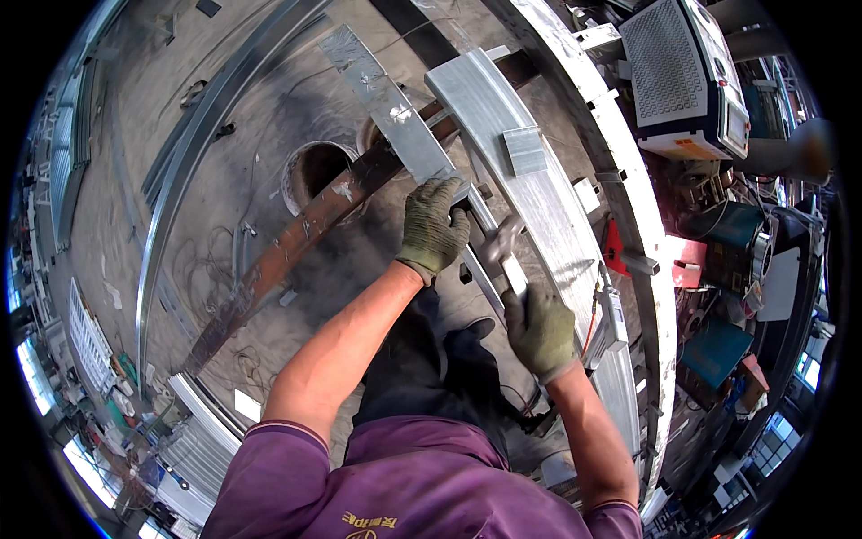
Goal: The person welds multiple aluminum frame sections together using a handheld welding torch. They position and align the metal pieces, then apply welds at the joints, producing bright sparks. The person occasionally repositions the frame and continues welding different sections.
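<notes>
My left hand (434, 225), in a green knit glove, is closed round the near end of a flat galvanised metal profile (382, 99) that slants away to the far left. My right hand (540, 331), gloved alike, grips the pale handle of a hammer (514, 271). Its head, slightly blurred, hangs just right of narrow metal bars that run on past my left hand. Close on the right lies a wide galvanised channel (489, 101), with a short metal piece (524, 151) on top of it.
A rusty steel beam (296, 235) crosses beneath the profile, beside a bucket (292, 184). A long white rail (633, 216) curves along the right. Beyond it stand a white-and-blue machine (669, 67) and cluttered equipment. Long metal profiles (184, 171) lie on the left floor.
</notes>
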`<state>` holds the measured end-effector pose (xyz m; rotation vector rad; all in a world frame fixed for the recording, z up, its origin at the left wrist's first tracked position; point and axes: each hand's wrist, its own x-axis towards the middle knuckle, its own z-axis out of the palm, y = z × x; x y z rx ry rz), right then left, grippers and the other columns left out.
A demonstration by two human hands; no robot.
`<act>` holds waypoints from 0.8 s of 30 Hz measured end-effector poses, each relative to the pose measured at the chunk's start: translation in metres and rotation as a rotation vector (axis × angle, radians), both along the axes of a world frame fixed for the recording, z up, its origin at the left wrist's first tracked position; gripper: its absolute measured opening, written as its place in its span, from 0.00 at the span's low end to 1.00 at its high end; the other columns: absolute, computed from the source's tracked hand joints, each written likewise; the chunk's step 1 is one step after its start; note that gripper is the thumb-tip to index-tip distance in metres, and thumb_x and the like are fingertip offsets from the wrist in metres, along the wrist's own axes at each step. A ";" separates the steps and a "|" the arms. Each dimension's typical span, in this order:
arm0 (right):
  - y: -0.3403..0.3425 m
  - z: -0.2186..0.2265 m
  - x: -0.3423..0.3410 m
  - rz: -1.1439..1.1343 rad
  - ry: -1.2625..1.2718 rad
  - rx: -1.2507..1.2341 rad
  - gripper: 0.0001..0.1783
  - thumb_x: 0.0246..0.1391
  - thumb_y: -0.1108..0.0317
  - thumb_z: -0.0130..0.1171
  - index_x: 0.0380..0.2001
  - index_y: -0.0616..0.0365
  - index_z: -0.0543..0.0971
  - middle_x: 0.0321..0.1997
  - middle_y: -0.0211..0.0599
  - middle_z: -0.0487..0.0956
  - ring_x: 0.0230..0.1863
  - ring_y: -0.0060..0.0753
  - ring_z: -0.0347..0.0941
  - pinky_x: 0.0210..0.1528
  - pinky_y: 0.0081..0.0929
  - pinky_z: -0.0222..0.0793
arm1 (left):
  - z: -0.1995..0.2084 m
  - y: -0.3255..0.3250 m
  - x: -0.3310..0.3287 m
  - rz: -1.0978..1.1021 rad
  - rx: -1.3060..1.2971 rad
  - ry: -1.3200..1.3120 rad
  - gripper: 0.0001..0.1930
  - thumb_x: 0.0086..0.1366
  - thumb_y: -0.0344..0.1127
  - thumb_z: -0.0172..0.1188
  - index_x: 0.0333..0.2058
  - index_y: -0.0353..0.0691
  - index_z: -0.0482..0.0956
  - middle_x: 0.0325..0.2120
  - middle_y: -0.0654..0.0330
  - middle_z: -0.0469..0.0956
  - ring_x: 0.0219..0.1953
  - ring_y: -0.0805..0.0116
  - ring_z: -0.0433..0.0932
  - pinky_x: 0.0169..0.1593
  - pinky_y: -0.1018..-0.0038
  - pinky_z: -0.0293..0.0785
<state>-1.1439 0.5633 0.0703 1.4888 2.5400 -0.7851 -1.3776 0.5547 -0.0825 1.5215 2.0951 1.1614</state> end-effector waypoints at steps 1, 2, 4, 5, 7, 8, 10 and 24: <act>-0.006 0.008 0.001 0.034 -0.002 -0.046 0.22 0.74 0.48 0.60 0.39 0.58 0.78 0.25 0.54 0.84 0.28 0.65 0.84 0.33 0.62 0.77 | -0.002 0.001 -0.001 -0.006 0.008 -0.006 0.29 0.61 0.31 0.64 0.63 0.32 0.80 0.57 0.40 0.81 0.62 0.39 0.77 0.70 0.50 0.70; -0.010 0.012 0.002 0.068 -0.003 -0.092 0.22 0.74 0.48 0.59 0.40 0.58 0.78 0.25 0.53 0.84 0.28 0.65 0.84 0.33 0.62 0.78 | -0.004 0.002 -0.001 -0.011 0.017 -0.011 0.29 0.61 0.31 0.64 0.62 0.31 0.80 0.56 0.40 0.81 0.62 0.39 0.78 0.70 0.49 0.70; -0.008 0.009 0.006 0.136 -0.135 -0.134 0.22 0.74 0.49 0.58 0.40 0.59 0.78 0.28 0.55 0.86 0.30 0.66 0.85 0.39 0.61 0.81 | -0.003 0.003 -0.003 -0.022 0.028 0.007 0.28 0.61 0.30 0.64 0.61 0.29 0.80 0.56 0.39 0.81 0.61 0.38 0.78 0.70 0.49 0.71; 0.001 0.006 0.004 0.129 -0.225 -0.179 0.22 0.74 0.48 0.59 0.40 0.59 0.78 0.29 0.56 0.86 0.31 0.66 0.85 0.42 0.61 0.82 | -0.003 0.004 -0.003 -0.027 0.033 0.015 0.28 0.62 0.30 0.64 0.61 0.28 0.80 0.55 0.39 0.81 0.61 0.37 0.79 0.69 0.49 0.72; 0.013 -0.008 0.005 0.036 -0.322 -0.139 0.22 0.71 0.47 0.60 0.40 0.59 0.80 0.31 0.57 0.87 0.34 0.67 0.86 0.47 0.61 0.82 | 0.001 0.000 -0.005 -0.038 0.020 -0.017 0.27 0.62 0.29 0.64 0.60 0.28 0.80 0.56 0.38 0.81 0.60 0.37 0.79 0.69 0.49 0.73; 0.023 -0.010 0.013 -0.164 -0.286 -0.202 0.23 0.72 0.46 0.59 0.39 0.59 0.80 0.32 0.57 0.87 0.39 0.69 0.86 0.47 0.63 0.80 | 0.003 0.000 -0.005 -0.044 0.015 -0.035 0.27 0.62 0.29 0.64 0.60 0.28 0.80 0.56 0.38 0.81 0.60 0.37 0.80 0.68 0.49 0.73; 0.056 -0.034 0.052 -0.312 -0.387 -0.072 0.23 0.76 0.47 0.59 0.38 0.58 0.81 0.36 0.60 0.87 0.41 0.72 0.84 0.45 0.65 0.77 | 0.004 0.000 -0.005 -0.046 0.053 -0.026 0.26 0.62 0.28 0.64 0.59 0.27 0.80 0.55 0.37 0.82 0.58 0.37 0.80 0.67 0.50 0.74; 0.004 0.007 -0.001 0.168 -0.389 -0.246 0.26 0.74 0.43 0.56 0.43 0.58 0.81 0.34 0.57 0.89 0.38 0.66 0.87 0.46 0.61 0.79 | 0.002 0.003 -0.005 -0.049 0.054 -0.087 0.25 0.63 0.29 0.59 0.59 0.29 0.80 0.56 0.38 0.81 0.62 0.36 0.78 0.69 0.50 0.73</act>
